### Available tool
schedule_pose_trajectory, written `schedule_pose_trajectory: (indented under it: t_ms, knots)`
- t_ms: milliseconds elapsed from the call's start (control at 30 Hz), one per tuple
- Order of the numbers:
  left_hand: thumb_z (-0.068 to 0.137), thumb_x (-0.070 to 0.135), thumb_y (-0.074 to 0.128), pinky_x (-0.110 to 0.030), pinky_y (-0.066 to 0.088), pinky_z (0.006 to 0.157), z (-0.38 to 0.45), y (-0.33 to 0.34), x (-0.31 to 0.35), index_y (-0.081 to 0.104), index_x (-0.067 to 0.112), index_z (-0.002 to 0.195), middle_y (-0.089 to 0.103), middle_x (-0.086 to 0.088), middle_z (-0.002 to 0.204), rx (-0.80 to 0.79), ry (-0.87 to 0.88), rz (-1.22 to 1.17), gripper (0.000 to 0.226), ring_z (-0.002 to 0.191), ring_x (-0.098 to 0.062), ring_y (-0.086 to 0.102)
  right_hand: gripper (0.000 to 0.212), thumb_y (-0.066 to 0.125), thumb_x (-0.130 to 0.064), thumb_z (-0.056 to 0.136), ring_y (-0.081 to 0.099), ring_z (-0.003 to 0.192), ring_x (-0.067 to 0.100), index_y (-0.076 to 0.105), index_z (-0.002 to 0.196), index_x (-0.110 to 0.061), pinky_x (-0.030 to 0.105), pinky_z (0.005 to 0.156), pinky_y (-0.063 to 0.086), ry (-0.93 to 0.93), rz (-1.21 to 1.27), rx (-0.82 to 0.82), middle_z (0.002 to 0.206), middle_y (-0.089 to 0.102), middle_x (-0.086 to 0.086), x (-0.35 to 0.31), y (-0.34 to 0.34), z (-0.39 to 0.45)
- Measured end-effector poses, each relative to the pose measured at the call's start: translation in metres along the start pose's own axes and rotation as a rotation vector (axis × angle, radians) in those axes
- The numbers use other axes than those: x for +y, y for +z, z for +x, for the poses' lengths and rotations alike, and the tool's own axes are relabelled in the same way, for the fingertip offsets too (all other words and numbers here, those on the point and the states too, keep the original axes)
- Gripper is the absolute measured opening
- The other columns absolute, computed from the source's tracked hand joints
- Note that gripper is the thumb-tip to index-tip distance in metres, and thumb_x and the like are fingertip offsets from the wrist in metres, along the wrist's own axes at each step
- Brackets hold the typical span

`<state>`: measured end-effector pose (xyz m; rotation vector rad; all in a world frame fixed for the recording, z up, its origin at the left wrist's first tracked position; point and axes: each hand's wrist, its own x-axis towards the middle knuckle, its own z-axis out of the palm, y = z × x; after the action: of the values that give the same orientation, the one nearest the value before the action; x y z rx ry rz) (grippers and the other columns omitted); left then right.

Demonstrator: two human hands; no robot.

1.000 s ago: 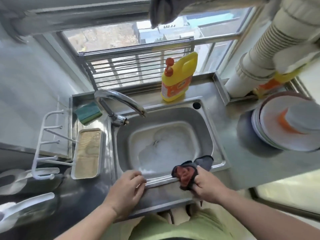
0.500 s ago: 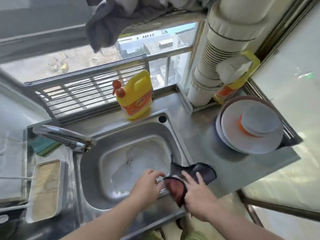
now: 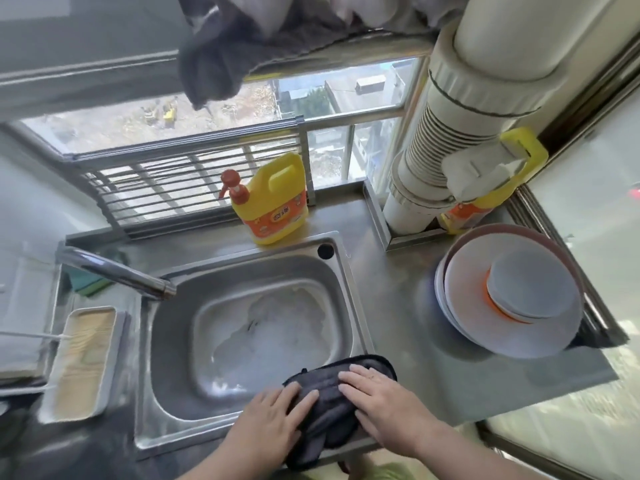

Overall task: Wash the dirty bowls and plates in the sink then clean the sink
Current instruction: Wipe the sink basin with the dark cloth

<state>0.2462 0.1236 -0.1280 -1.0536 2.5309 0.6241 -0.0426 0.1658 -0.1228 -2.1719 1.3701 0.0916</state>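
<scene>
A steel sink [image 3: 343,268] holds white foam [image 3: 277,327] in its basin. A dark grey cloth [image 3: 332,407] lies spread over the sink's near right rim. My left hand [image 3: 270,420] rests flat on the cloth's left side, fingers straight. My right hand [image 3: 381,407] presses flat on the cloth's right side. A stack of white plates [image 3: 460,299] with an upturned orange-rimmed bowl [image 3: 530,292] on top stands on the counter at the right.
A yellow detergent bottle [image 3: 273,202] stands behind the sink. The faucet [image 3: 114,271] reaches in from the left, a green sponge [image 3: 90,285] behind it. A tray [image 3: 83,362] sits at left. A wide white pipe [image 3: 460,133] and a second yellow bottle [image 3: 485,202] fill the far right corner.
The bunched cloth in my right hand has been laid out flat on the sink's near right rim. My left hand moved right onto it. The view swung to the right.
</scene>
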Motion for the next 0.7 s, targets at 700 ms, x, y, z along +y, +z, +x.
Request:
schedule_pose_trajectory:
  t_ms: [700]
  knots:
    - [0.08,0.006,0.09,-0.02,0.053,0.073,0.143,-0.278,-0.099,0.053,0.021,0.133,0.069,-0.001,0.111,0.681,-0.596,-1.417,0.066,0.097,-0.015,0.069,0.057,0.072,-0.029,0.094,0.064,0.103,0.025,0.039,0.139,-0.04,0.045,0.089,0.059,0.312,0.817,0.27,0.128,0.061,0.008,0.006,-0.309,0.247]
